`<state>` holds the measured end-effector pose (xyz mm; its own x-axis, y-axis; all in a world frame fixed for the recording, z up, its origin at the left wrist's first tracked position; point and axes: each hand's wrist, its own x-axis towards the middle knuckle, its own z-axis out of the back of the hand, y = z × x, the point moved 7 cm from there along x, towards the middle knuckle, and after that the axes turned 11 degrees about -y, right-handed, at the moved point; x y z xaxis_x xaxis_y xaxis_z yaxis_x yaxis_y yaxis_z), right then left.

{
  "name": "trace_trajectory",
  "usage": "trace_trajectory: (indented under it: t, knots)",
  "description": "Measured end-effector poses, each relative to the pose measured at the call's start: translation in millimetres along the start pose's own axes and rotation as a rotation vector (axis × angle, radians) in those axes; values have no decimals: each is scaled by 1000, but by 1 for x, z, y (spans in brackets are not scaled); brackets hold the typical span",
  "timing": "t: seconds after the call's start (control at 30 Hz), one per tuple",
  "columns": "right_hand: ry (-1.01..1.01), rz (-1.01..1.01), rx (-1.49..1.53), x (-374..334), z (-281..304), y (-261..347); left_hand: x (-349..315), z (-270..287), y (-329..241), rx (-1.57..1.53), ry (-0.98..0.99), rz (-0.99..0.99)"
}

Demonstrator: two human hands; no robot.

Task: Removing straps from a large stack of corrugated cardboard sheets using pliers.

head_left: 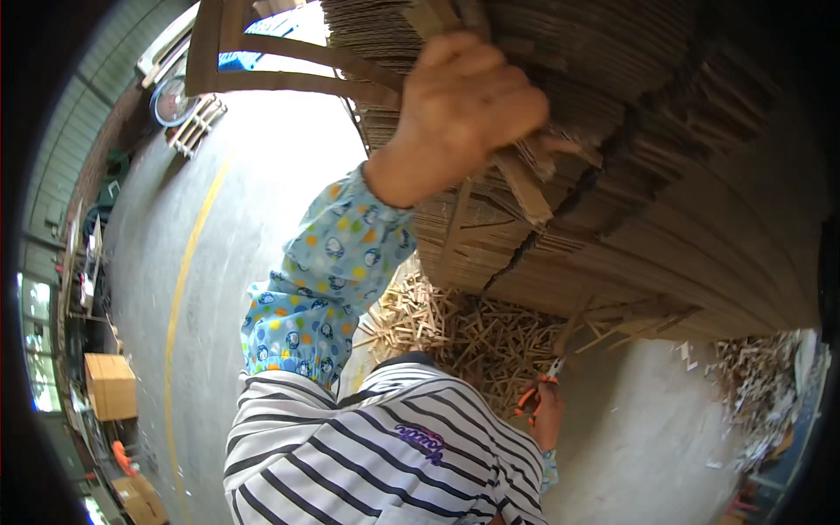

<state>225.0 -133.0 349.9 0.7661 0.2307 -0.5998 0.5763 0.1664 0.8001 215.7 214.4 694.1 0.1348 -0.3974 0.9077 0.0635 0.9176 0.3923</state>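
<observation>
My left hand (472,105), in a blue patterned sleeve, is raised at the top. Its fingers are closed around brown cardboard strips (523,188), whose ends stick out below the fist. It is against a tall stack of cardboard sheets (630,210) with ragged edges. A frame-like cardboard strip (297,80) juts out to the left of that hand. Lower down, my right hand (544,413) is closed on orange-handled pliers (551,374). Their jaws point up toward loose strips hanging at the stack's lower edge. Part of the right forearm is hidden behind my striped shirt.
A heap of cardboard scraps (490,346) covers the floor below the stack. Another scrap pile (757,394) lies at the right. On the left are a yellow floor line (188,254), a cardboard box (110,387), a fan (173,101) and a wooden rack (197,125).
</observation>
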Motion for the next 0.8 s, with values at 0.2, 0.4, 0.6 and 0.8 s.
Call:
trace_trajectory:
  t: [0.2,0.4,0.6,0.8]
  knots:
    - [-4,53,-3,6,6,-14,-6,20,0,3,-13,151]
    - [-67,63,-35,4,3,1,-339,155,48,636,842,1276]
    - [106,63,-320,12,-45,45,-238,161,24,161,630,833]
    - [248,235,-287,1,-103,81,-52,89,29,136,166,130]
